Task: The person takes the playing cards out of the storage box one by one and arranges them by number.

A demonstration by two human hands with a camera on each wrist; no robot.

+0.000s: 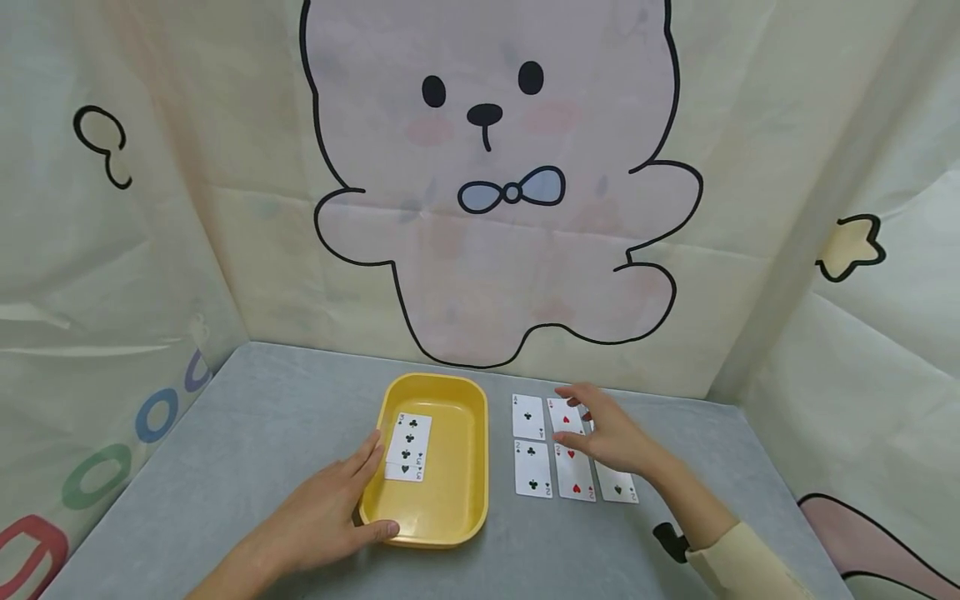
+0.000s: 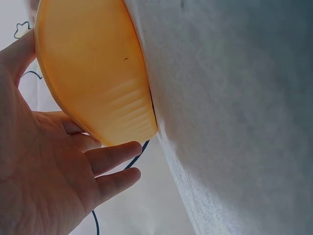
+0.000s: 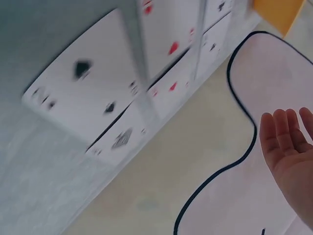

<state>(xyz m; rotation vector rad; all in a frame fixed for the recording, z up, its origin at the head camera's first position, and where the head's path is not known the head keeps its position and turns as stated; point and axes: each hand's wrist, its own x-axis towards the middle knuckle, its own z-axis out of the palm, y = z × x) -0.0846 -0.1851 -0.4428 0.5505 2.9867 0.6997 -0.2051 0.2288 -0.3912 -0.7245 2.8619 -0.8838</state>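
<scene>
My left hand [image 1: 330,508] grips the left side of a yellow tray [image 1: 461,525], thumb and some fingers over its rim. The ring and little fingers [image 2: 117,159] stretch out beside the tray's outer wall. Inside lie overlapping playing cards [image 1: 408,437], the top one a club card. To the tray's right, playing cards are laid in two rows: aces behind, twos in front, including a two of clubs [image 1: 533,471], a two of hearts [image 1: 574,479] and a two of spades [image 3: 90,81]. Above the right-hand cards hovers my right hand [image 1: 611,433], fingers apart and holding nothing. It partly covers the back row.
A grey cloth-covered table [image 1: 300,400] bears everything. Pale curtains with cartoon drawings, among them a large bear [image 1: 495,250], stand around its back and sides.
</scene>
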